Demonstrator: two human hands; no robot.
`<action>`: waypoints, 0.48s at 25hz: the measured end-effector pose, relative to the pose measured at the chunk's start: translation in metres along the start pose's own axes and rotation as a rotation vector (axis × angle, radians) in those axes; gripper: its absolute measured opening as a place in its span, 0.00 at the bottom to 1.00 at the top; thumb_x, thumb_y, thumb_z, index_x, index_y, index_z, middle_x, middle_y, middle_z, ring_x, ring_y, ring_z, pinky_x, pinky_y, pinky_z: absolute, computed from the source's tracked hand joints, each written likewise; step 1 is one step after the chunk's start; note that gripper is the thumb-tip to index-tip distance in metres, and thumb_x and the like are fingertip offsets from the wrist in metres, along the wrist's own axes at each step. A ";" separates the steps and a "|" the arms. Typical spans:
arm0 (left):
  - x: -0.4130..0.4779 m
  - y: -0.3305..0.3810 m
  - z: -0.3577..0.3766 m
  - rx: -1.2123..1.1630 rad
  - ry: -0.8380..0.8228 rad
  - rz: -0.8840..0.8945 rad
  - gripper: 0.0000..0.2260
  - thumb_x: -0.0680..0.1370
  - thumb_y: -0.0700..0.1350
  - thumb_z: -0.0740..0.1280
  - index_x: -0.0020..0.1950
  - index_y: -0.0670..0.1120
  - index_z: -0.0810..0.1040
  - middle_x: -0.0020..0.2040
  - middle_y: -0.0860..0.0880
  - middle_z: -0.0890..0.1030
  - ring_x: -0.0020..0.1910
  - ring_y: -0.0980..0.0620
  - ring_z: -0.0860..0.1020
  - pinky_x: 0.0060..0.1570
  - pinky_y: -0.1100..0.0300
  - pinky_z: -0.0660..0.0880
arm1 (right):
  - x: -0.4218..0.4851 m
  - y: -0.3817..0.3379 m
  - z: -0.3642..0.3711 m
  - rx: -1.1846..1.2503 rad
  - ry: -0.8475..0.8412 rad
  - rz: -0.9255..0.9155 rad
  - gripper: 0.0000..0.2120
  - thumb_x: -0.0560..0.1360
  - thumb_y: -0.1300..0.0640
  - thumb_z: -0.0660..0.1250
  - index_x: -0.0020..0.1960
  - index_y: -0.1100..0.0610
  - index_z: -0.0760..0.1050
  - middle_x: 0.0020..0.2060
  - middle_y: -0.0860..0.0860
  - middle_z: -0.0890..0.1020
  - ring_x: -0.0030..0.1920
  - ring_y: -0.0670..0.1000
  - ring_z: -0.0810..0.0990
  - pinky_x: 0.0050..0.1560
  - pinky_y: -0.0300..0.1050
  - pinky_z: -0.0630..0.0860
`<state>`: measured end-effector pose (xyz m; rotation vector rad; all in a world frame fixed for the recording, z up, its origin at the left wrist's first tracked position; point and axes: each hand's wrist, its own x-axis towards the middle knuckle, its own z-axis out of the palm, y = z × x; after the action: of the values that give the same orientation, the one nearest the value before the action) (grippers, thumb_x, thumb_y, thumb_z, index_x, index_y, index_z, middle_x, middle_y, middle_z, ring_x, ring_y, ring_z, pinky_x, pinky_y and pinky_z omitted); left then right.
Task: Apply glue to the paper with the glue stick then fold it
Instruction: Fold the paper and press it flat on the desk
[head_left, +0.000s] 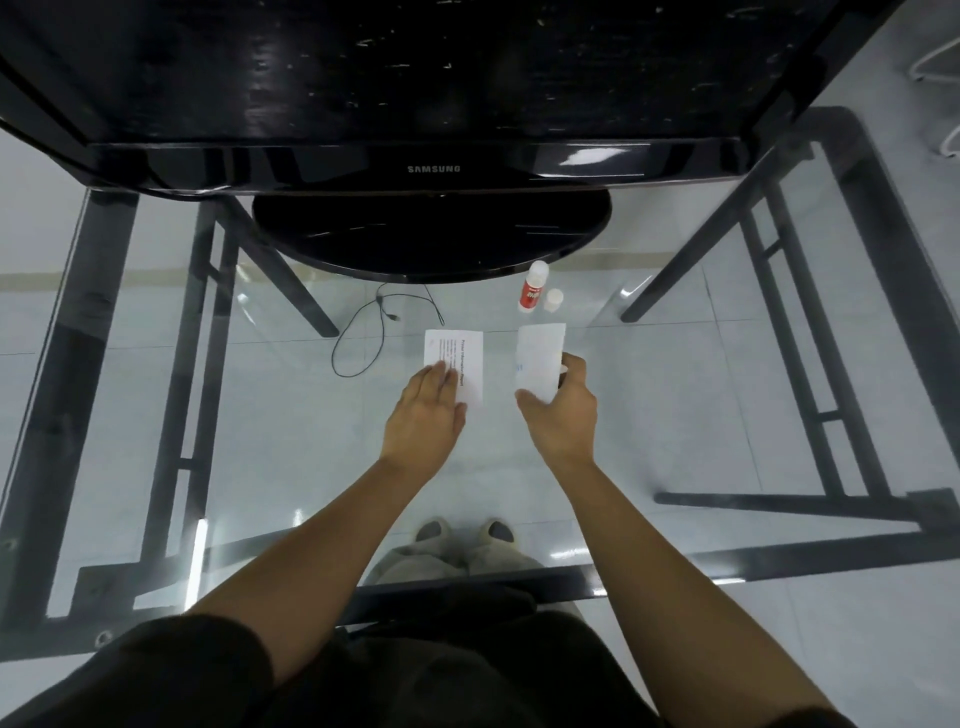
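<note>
A printed white paper (464, 353) lies flat on the glass table, its text running sideways. My left hand (428, 410) rests on its near left corner with the fingers spread flat, pressing it down. My right hand (563, 410) pinches a second, blank-looking white paper (540, 358) by its near end and holds it raised, tilted off the glass. A red and white glue stick (531, 294) lies on the table beyond the papers, with its small white cap (554, 300) standing beside it on the right.
A black Samsung monitor (431, 169) on an oval base (431, 236) stands at the far side of the glass table (260, 441). A thin black cable (363, 332) loops left of the printed paper. Black table legs show through the glass on both sides.
</note>
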<state>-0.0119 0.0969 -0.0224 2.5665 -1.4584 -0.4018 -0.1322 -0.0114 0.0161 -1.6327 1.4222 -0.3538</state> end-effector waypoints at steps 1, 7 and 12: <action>0.001 0.004 0.002 0.002 -0.004 -0.001 0.22 0.80 0.47 0.57 0.71 0.39 0.62 0.71 0.40 0.65 0.70 0.44 0.62 0.66 0.51 0.65 | 0.000 0.001 -0.004 0.007 0.004 -0.022 0.25 0.71 0.58 0.71 0.64 0.55 0.64 0.52 0.53 0.78 0.47 0.51 0.77 0.36 0.30 0.72; 0.002 0.015 -0.005 -0.147 0.067 -0.043 0.23 0.80 0.47 0.59 0.71 0.38 0.60 0.70 0.39 0.66 0.68 0.42 0.64 0.64 0.51 0.67 | -0.005 0.001 -0.016 -0.176 0.121 -0.275 0.13 0.76 0.59 0.65 0.59 0.63 0.74 0.50 0.59 0.79 0.48 0.57 0.79 0.52 0.50 0.79; 0.022 0.013 -0.057 -0.774 0.174 -0.227 0.14 0.79 0.51 0.60 0.49 0.44 0.80 0.43 0.45 0.83 0.43 0.50 0.82 0.41 0.62 0.76 | -0.011 -0.001 -0.008 -0.435 -0.012 -0.543 0.23 0.75 0.64 0.64 0.70 0.57 0.66 0.56 0.59 0.75 0.54 0.56 0.75 0.52 0.49 0.78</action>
<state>0.0059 0.0722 0.0324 2.0546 -0.7382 -0.6077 -0.1401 -0.0054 0.0251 -2.3757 1.0708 -0.3518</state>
